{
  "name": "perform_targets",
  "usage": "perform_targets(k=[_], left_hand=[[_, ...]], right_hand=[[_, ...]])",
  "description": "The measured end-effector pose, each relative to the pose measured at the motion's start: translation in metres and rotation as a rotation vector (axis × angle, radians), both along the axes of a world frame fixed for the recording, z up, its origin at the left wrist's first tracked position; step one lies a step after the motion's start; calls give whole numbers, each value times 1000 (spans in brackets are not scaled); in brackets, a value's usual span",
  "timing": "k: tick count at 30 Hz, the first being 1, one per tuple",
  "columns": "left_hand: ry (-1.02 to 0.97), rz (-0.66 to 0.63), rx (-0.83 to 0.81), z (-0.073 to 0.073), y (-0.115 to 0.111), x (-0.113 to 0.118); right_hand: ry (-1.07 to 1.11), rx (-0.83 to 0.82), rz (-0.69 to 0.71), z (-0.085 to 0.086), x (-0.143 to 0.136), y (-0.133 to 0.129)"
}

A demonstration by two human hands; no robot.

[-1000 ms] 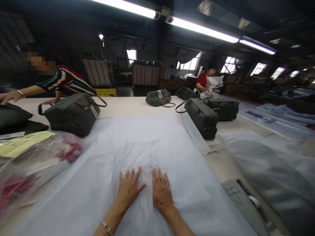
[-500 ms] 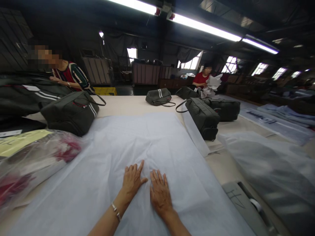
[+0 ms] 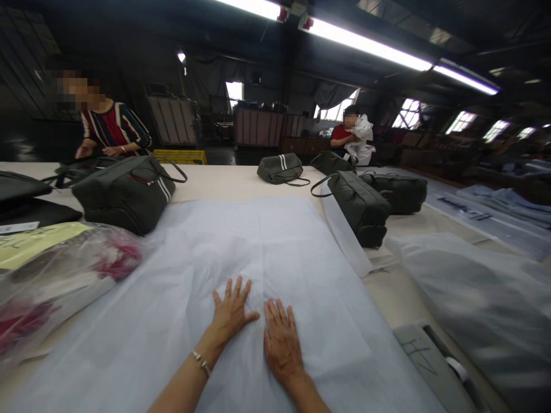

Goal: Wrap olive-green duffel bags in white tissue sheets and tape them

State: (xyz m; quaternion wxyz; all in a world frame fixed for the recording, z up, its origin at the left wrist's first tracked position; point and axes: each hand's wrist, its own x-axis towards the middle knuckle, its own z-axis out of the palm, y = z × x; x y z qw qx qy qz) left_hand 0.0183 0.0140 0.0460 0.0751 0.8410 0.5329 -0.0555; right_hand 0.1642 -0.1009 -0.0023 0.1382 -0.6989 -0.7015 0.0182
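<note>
Across the tabletop [image 3: 219,179], a white sheet [image 3: 293,229] spreads toward me, and from my remote seat I see both hands palm down on its near half, gripping nothing. The left hand [image 3: 232,310] splays its fingers; the right hand [image 3: 283,347], just beside it, lies flat with fingers close together. As I judge it, smoothing goes best with light, even pressure, worked outward from the creases near the fingertips, since hard pushing would likely bunch it. The sheet looks thin, filmy and softly wrinkled; paper or plastic, I can't tell. By its left edge sit a matte, boxy dark bag [image 3: 123,195] and a glossy clear packet [image 3: 86,275]; near its right edge, a hard grey box [image 3: 419,358].
</note>
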Motion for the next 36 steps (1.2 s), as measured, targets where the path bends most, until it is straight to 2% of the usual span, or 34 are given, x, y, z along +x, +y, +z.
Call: perform_targets(k=[5, 13, 16, 22, 32, 36], left_hand=[[20, 19, -47, 7, 2, 3], [17, 5, -35, 6, 4, 4], [18, -2, -39, 5, 7, 3], [15, -21, -46, 4, 10, 2], [-7, -43, -144, 24, 14, -2], [-13, -25, -170, 26, 15, -1]], right_hand=[[20, 0, -4, 1, 0, 0], [80, -6, -4, 1, 1, 0], [156, -71, 11, 10, 4, 5], [369, -342, 33, 37, 16, 15], [363, -290, 42, 35, 6, 9], [370, -281, 51, 39, 2, 12]])
